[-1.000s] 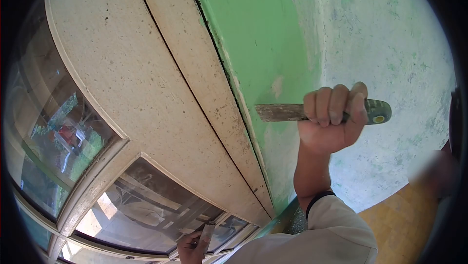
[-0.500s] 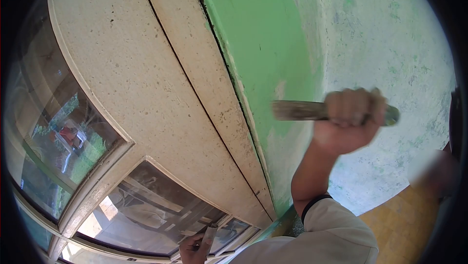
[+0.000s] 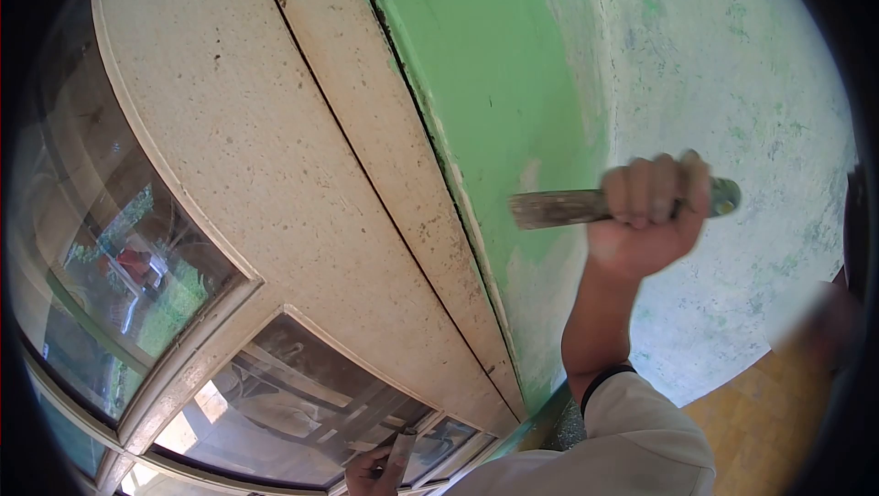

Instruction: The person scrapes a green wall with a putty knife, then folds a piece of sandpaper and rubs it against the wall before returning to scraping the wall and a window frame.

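My right hand (image 3: 648,212) is raised in front of the wall, fingers wrapped round a scraper (image 3: 558,209). Its worn, stained flat blade points left across the green-painted strip (image 3: 485,84), and the greenish handle end sticks out on the right of the fist. Low in the view, before the window panes, my left hand (image 3: 368,473) is closed on a narrow flat greyish piece (image 3: 399,459) that stands upright; I cannot tell what kind of thing it is. A cream wooden frame (image 3: 320,212) with a dark gap along it borders the green strip.
Patchy white wall (image 3: 732,84) with green traces fills the right side. Glass panes (image 3: 137,240) on the left show reflections and greenery. Yellowish floor tiles (image 3: 746,432) lie at the lower right, and a blurred patch (image 3: 815,322) stands beside the wall.
My right hand has shifted slightly up and left with the scraper and is less blurred. The left hand appears a little lower and further right, as the whole view shifts slightly.
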